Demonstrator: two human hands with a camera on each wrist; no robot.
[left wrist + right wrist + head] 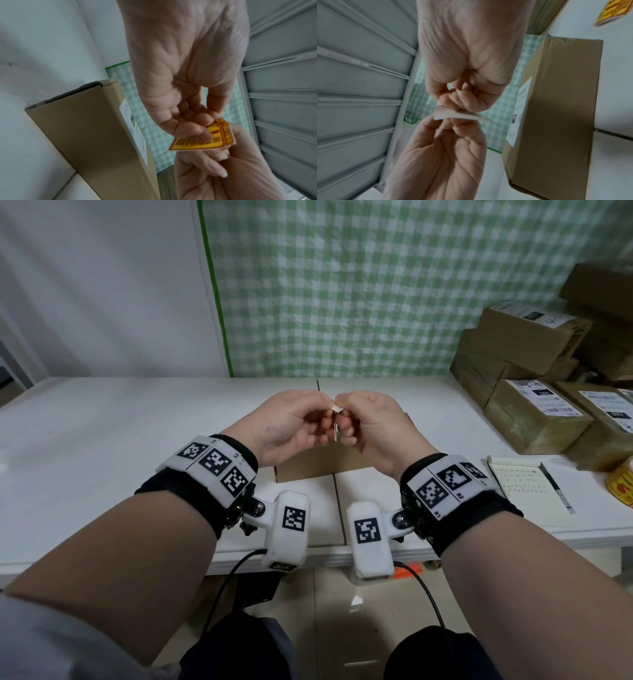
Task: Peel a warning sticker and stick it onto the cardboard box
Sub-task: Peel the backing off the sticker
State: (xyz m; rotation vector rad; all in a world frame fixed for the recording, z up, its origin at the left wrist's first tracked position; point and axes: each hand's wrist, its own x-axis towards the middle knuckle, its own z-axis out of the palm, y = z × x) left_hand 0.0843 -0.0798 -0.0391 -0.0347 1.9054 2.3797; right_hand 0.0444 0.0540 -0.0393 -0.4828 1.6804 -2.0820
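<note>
A small yellow and red warning sticker [336, 424] hangs edge-on between my two hands, above the table. My left hand [320, 414] pinches it from the left and my right hand [346, 414] from the right, fingers curled. The left wrist view shows the sticker's printed face [202, 142] under my left hand's fingertips [204, 125]. Its pale back [453, 115] shows in the right wrist view, pinched by my right hand [453, 98]. The brown cardboard box [308, 467] lies on the table just below both hands, with a white label [520, 111] on its top.
Several labelled cardboard parcels [534, 412] are stacked at the right of the white table [102, 422]. A notebook [524, 491] with a pen [556, 487] lies at the right front, beside more yellow stickers [621, 484]. A green checked curtain hangs behind.
</note>
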